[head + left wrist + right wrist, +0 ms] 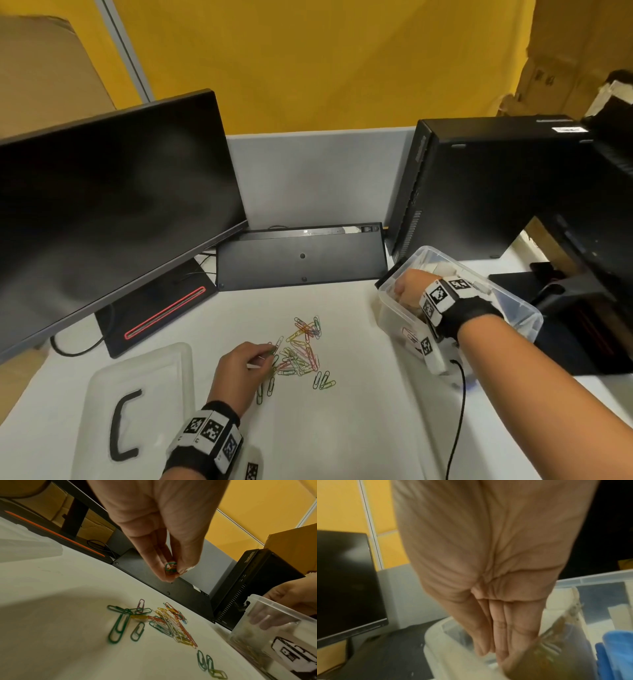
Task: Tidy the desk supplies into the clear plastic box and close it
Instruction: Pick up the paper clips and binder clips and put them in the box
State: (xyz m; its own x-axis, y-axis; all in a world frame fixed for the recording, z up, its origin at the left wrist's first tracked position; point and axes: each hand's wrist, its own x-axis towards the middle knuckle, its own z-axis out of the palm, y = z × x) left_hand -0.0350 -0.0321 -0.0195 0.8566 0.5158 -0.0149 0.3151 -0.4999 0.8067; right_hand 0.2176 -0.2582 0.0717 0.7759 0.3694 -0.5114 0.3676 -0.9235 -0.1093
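Coloured paper clips (301, 349) lie in a loose pile on the white desk, also seen from the left wrist (164, 622). My left hand (269, 354) hovers at the pile's left edge and pinches a few clips (170, 567) between thumb and fingertips (171, 573). The clear plastic box (520, 308) stands open at the right. My right hand (402, 289) reaches down into its near-left corner with straight fingers (491, 650) held together, gripping nothing. The box lid (137, 404), with a black handle, lies flat at the front left.
A dark monitor (102, 205) stands at the left, an upturned keyboard (301, 257) behind the pile, and a black computer tower (479, 188) behind the box. Inside the box are white items and something blue (618, 649). A black cable (459, 411) trails from my right wrist.
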